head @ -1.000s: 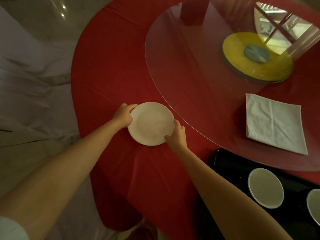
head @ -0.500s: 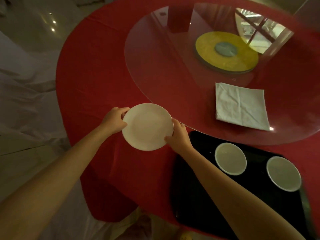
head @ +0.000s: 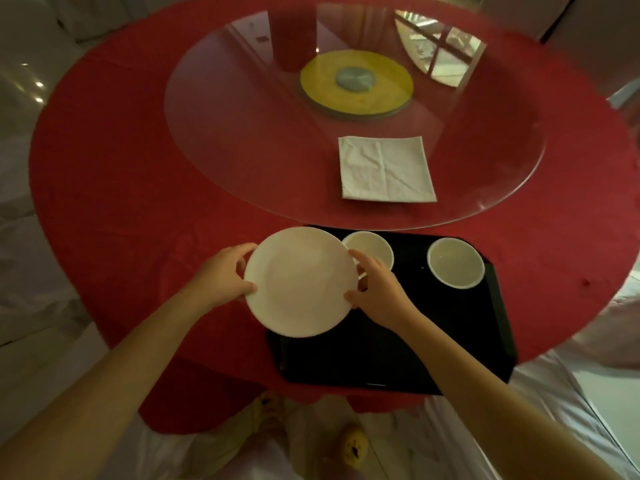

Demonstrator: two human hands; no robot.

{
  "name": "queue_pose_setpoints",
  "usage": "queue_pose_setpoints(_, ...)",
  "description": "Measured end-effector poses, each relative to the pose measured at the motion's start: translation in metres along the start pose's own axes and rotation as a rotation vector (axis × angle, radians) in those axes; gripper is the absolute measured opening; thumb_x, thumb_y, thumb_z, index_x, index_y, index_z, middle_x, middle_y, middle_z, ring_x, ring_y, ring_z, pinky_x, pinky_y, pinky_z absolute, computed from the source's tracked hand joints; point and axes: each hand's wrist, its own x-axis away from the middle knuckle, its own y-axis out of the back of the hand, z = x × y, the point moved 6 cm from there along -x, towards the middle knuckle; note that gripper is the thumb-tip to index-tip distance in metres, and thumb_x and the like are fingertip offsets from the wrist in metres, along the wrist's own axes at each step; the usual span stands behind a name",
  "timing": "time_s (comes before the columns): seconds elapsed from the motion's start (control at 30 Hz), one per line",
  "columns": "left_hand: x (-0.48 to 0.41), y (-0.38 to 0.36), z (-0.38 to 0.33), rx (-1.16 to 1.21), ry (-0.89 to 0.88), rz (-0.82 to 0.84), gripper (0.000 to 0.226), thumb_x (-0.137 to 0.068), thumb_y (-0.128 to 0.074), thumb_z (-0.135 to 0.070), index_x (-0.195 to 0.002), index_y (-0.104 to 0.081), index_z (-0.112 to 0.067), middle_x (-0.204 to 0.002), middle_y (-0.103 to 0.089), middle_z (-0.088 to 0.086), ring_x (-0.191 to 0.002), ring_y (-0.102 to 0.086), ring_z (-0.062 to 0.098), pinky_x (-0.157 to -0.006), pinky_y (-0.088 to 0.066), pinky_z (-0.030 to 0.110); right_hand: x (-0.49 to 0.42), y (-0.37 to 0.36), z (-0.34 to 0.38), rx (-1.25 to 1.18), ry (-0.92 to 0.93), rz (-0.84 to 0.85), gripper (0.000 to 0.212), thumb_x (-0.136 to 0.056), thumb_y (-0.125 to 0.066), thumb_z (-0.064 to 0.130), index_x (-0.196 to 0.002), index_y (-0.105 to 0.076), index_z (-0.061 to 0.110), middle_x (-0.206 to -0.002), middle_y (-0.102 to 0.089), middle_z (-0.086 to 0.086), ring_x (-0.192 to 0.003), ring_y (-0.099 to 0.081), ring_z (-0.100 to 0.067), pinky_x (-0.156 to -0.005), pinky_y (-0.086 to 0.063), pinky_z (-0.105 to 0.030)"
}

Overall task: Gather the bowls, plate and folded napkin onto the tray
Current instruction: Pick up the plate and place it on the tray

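White plate (head: 300,281) held by both hands at its edge, over the left end of the black tray (head: 391,358). Left hand (head: 221,278): fingers clamped on the plate's left rim. Right hand (head: 379,291): fingers clamped on its right rim. Whether the plate touches the tray cannot be told.

Tray sits on the red table (head: 138,174), at its near edge. In the tray: two white bowls, one (head: 372,249) just behind the right hand, partly hidden by the plate; the other (head: 455,267) toward the right end. Both look empty.

Folded white napkin (head: 385,169) lies on the glass turntable (head: 242,133), beyond the tray, apart from it.
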Motion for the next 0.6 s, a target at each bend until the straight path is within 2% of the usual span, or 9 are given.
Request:
queue_pose_setpoints(0.07, 0.021, -0.049, -0.020, -0.037, -0.012, 0.029, 0.077, -0.067, -0.071, -0.001, -0.134, -0.041, -0.023, -0.091, -0.050, 0.001, -0.082, -0.061, 0.026, -0.059, -0.060, 0.040, 0.038, 0.021, -0.037, 0.016, 0.001, 0.002, 0.071, -0.078, -0.065, 0.004, -0.139, -0.034, 0.023, -0.119, -0.042, 0.002, -0.096, -0.050, -0.012, -0.075, -0.045, -0.019)
queue_pose_setpoints(0.13, 0.029, -0.063, -0.015, -0.065, 0.016, 0.036, 0.076, -0.068, -0.072, -0.005, -0.134, -0.039, -0.023, -0.095, -0.049, 0.001, -0.088, -0.059, 0.027, -0.065, -0.060, 0.045, 0.046, 0.017, -0.052, 0.011, -0.021, 0.004, 0.071, -0.078, -0.064, 0.005, -0.139, -0.034, 0.025, -0.117, -0.042, 0.002, -0.096, -0.049, -0.012, -0.072, -0.042, -0.013)
queue_pose_setpoints(0.23, 0.043, -0.096, -0.016, -0.106, 0.033, 0.071, 0.075, -0.071, -0.072, -0.008, -0.135, -0.037, -0.023, -0.091, -0.049, -0.002, -0.083, -0.059, 0.022, -0.065, -0.060, 0.041, 0.066, 0.022, -0.076, 0.025, -0.034, 0.018, 0.069, -0.080, -0.064, 0.006, -0.139, -0.034, 0.027, -0.109, -0.040, 0.007, -0.091, -0.050, -0.011, -0.068, -0.040, -0.012)
queue_pose_setpoints(0.33, 0.046, -0.109, -0.014, -0.082, 0.047, 0.111, 0.074, -0.074, -0.070, -0.005, -0.136, -0.034, -0.021, -0.087, -0.048, -0.006, -0.074, -0.058, 0.015, -0.050, -0.055, 0.023, 0.070, 0.018, -0.089, 0.058, -0.061, 0.022, 0.068, -0.080, -0.064, 0.007, -0.139, -0.034, 0.025, -0.110, -0.041, 0.006, -0.089, -0.049, -0.011, -0.072, -0.043, -0.019)
queue_pose_setpoints(0.37, 0.046, -0.113, -0.014, -0.082, 0.053, 0.121, 0.074, -0.074, -0.069, -0.005, -0.137, -0.033, -0.021, -0.089, -0.047, -0.005, -0.076, -0.058, 0.017, -0.049, -0.053, 0.021, 0.071, 0.017, -0.091, 0.071, -0.067, 0.023, 0.068, -0.081, -0.064, 0.007, -0.140, -0.034, 0.024, -0.112, -0.042, 0.004, -0.088, -0.050, -0.011, -0.074, -0.043, -0.021)
queue_pose_setpoints(0.47, 0.045, -0.121, -0.015, -0.100, 0.076, 0.151, 0.076, -0.076, -0.068, -0.004, -0.139, -0.030, -0.020, -0.092, -0.048, -0.001, -0.077, -0.059, 0.020, -0.056, -0.057, 0.027, 0.071, 0.014, -0.099, 0.099, -0.089, 0.027, 0.068, -0.082, -0.063, 0.008, -0.141, -0.032, 0.022, -0.122, -0.045, -0.003, -0.097, -0.050, -0.017, -0.079, -0.044, -0.023)
queue_pose_setpoints(0.57, 0.047, -0.132, -0.019, -0.127, 0.085, 0.169, 0.076, -0.076, -0.068, -0.002, -0.139, -0.030, -0.018, -0.112, -0.052, 0.014, -0.076, -0.059, 0.021, -0.061, -0.059, 0.031, 0.074, 0.014, -0.109, 0.121, -0.101, 0.039, 0.067, -0.082, -0.062, 0.008, -0.141, -0.031, 0.020, -0.126, -0.044, -0.007, -0.110, -0.049, -0.023, -0.089, -0.045, -0.029)
queue_pose_setpoints(0.6, 0.047, -0.135, -0.020, -0.127, 0.091, 0.170, 0.075, -0.075, -0.068, -0.002, -0.139, -0.030, -0.018, -0.113, -0.052, 0.015, -0.076, -0.059, 0.021, -0.061, -0.059, 0.032, 0.074, 0.013, -0.112, 0.121, -0.108, 0.042, 0.067, -0.082, -0.062, 0.008, -0.141, -0.031, 0.020, -0.126, -0.044, -0.007, -0.111, -0.048, -0.024, -0.090, -0.045, -0.031)
